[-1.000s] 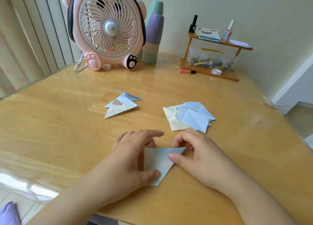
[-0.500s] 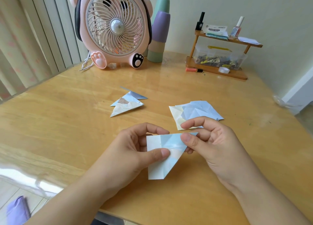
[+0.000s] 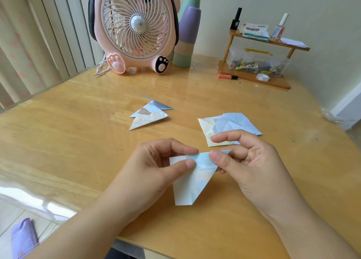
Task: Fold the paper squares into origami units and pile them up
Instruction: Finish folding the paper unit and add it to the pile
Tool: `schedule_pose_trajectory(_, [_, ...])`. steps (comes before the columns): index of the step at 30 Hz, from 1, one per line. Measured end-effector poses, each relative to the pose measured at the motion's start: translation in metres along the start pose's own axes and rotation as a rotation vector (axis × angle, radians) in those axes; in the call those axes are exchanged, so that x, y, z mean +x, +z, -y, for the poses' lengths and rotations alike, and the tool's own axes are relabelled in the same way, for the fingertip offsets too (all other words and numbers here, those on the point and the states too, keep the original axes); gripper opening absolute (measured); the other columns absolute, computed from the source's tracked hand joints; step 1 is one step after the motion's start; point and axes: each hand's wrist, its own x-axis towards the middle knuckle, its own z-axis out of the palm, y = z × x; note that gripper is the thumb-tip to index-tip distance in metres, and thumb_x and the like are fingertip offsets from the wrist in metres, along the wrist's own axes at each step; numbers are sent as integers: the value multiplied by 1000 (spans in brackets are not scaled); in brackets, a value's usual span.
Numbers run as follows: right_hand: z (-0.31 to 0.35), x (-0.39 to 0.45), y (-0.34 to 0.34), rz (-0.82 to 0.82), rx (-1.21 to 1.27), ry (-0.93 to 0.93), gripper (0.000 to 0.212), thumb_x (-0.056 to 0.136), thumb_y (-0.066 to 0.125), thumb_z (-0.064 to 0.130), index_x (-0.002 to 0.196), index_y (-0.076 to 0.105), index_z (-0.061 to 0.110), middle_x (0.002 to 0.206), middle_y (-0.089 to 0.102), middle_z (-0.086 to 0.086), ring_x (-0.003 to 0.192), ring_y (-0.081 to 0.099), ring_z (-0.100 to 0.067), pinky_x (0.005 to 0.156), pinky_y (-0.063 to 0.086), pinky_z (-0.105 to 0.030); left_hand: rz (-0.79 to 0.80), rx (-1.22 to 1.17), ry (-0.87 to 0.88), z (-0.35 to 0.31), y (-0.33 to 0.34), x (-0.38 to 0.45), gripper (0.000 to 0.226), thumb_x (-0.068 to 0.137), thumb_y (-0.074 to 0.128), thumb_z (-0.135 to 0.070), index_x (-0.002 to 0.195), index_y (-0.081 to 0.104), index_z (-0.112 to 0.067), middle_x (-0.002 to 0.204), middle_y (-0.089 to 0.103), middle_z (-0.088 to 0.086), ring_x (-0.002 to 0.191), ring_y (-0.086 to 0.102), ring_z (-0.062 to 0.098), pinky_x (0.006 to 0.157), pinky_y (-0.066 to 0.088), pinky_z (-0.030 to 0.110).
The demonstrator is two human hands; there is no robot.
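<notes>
A: 2 hands, what changed?
B: My left hand (image 3: pixel 156 167) and right hand (image 3: pixel 240 161) pinch the half-folded unit (image 3: pixel 197 180), lifted off the table (image 3: pixel 78 141); finished pile (image 3: pixel 149 115) waits at 11 o'clock.

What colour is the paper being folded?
Light blue with white areas, on the paper in the head view.

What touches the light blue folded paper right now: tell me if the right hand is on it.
Touching. The head view shows the right hand pinching the light blue folded paper at its upper right corner, thumb on top.
</notes>
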Motion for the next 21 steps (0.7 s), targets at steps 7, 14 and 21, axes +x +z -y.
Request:
schedule_pose_trajectory(7, [-2,0,0,-11,-37,-11,27,63,70,32,88,66,24,57,65,-7,55,55,-8,63,46,-18,-26,1,15,-1,0,0,18,66,70,-14,83,74,-10,81,74,8,74,69,15,66,53,18])
schedule_pose_trajectory(14, [-3,0,1,-25,-43,9,30,64,71,33,92,65,23,60,66,-8,56,56,-8,64,47,-17,-70,59,23,-1,1,0,15,68,71,-15,82,75,-11,78,74,4,71,67,11,64,51,16])
schedule_pose_trajectory(21, [-8,-1,11,222,0,138,7,82,66,13,82,69,6,63,66,9,56,56,1,55,41,-8,-145,-82,-23,-1,0,4,13,70,70,-5,82,73,-4,65,69,1,62,64,10,57,50,16])
